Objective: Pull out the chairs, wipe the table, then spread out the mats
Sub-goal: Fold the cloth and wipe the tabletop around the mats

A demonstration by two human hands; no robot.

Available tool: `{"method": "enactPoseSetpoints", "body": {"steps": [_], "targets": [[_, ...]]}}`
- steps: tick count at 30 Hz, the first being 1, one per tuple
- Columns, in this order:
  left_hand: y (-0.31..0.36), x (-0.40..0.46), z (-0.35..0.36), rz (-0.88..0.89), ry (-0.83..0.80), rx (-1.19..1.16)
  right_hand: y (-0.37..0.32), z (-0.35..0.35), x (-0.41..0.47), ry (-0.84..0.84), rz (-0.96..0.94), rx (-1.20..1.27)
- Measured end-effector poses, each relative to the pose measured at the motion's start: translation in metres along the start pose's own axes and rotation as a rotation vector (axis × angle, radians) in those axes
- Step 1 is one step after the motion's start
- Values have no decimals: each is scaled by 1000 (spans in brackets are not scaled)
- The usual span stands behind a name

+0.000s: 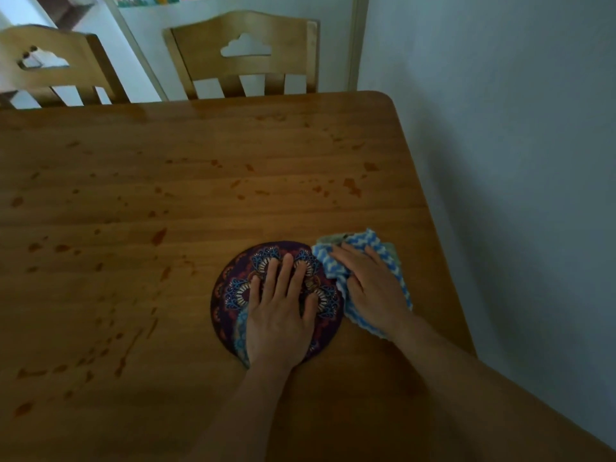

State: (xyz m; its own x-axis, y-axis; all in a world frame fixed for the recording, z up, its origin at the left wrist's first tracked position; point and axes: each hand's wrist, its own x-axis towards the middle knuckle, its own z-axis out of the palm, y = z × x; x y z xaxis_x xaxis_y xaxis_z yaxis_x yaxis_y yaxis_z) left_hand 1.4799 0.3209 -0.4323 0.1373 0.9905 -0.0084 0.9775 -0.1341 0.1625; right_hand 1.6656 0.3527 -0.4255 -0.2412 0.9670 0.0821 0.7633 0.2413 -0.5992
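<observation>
A round patterned mat (233, 295), dark purple with blue and orange motifs, lies on the wooden table (166, 195) near its right side. My left hand (280, 315) rests flat on the mat with fingers spread. Right beside it, my right hand (370, 288) presses down on a blue-and-white zigzag cloth (353, 243), its fingers curled over the folds. The cloth's left edge touches the mat. The table top carries many dark wet spots and streaks, mostly on its left and far parts.
Two wooden chairs stand at the table's far edge, one at the back middle (246, 55) and one at the back left (50, 68). A pale wall (500, 128) runs close along the table's right edge.
</observation>
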Motion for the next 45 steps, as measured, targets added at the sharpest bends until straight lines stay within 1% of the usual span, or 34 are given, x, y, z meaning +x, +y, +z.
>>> {"method": "enactPoseSetpoints", "body": {"steps": [6,9,12,15,17,19,20,21,22,23,24,26,27,28,29,32,36,38,41,45], "targets": [[0,1,-1,-6,-6,4,6,0,-102,-42,-1,154],[2,1,-2,-12,-1,-5,-11,0,-125,-15,69,235],[3,1,-3,-5,-14,4,-33,-14,-115,20,290,477],[2,0,-3,-2,0,3,-53,-39,-89,90,482,864],[2,-1,-3,-2,9,-4,-52,-53,-77,153,595,1053],[2,-1,-3,-1,8,-3,-41,-62,-73,242,690,1169],[2,-1,-3,-3,7,-1,-30,-63,-75,307,717,1101],[2,0,-3,-6,6,0,-21,-64,-80,373,720,928],[2,0,-3,-10,5,-1,-15,-62,-86,424,691,684],[2,0,-3,-13,6,-3,-13,-58,-89,444,623,453],[2,0,-2,-16,8,-3,-13,-49,-91,398,541,280],[2,0,0,-20,18,-4,-20,-22,-87,166,418,-64],[2,0,0,-18,23,-7,-21,-7,-83,83,365,-232],[2,0,1,-14,29,-7,-21,4,-76,50,329,-361],[2,0,2,-13,34,-6,-15,10,-66,48,319,-433],[0,1,4,-9,33,-9,4,3,-23,14,346,-477],[0,2,3,-9,37,-20,26,-8,42,15,374,-526],[0,2,2,-6,28,-18,29,-10,59,-2,388,-534],[-1,1,2,-11,31,-15,22,-7,47,-12,362,-519],[-1,0,3,-11,22,-9,-8,8,-38,-29,257,-491]]}}
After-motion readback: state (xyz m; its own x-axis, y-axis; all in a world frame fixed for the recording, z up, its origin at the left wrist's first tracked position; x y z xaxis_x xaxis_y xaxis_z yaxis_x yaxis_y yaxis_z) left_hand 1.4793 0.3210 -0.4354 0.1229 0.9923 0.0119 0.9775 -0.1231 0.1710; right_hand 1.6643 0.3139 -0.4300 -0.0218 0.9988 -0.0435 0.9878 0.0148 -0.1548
